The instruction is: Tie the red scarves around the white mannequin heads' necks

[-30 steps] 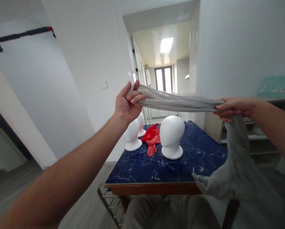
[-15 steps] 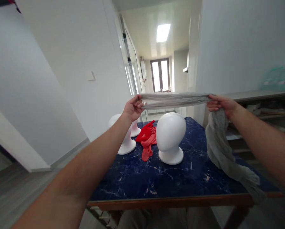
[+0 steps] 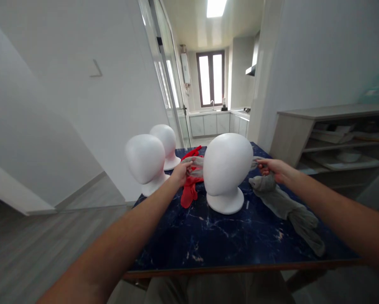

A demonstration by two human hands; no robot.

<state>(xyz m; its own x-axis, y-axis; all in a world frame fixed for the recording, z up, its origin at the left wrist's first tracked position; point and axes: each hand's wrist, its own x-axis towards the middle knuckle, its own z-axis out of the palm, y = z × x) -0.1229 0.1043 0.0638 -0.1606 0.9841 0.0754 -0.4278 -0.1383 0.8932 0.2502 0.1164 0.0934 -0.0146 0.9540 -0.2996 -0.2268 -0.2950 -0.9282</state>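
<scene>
A grey scarf (image 3: 282,202) passes behind a white mannequin head (image 3: 229,164), whose bulk hides the middle of the cloth. To the left of that head, my left hand (image 3: 182,172) is closed on the scarf. On the right side my right hand (image 3: 274,169) pinches it too, and the long loose end trails from there over the tabletop towards the front right. Red cloth (image 3: 189,196) lies on the table beside my left hand, partly covered by the scarf.
Two more white mannequin heads (image 3: 146,162) stand at the left of the blue marble-patterned table (image 3: 221,245). A shelf unit (image 3: 331,112) with items on it is on the right. Beyond the table, a doorway opens on a kitchen with cabinets (image 3: 210,124).
Both hands have come down, carrying the stretched scarf from above the middle head to behind it. The scarf's hanging end now rests on the table. The view has tilted downward.
</scene>
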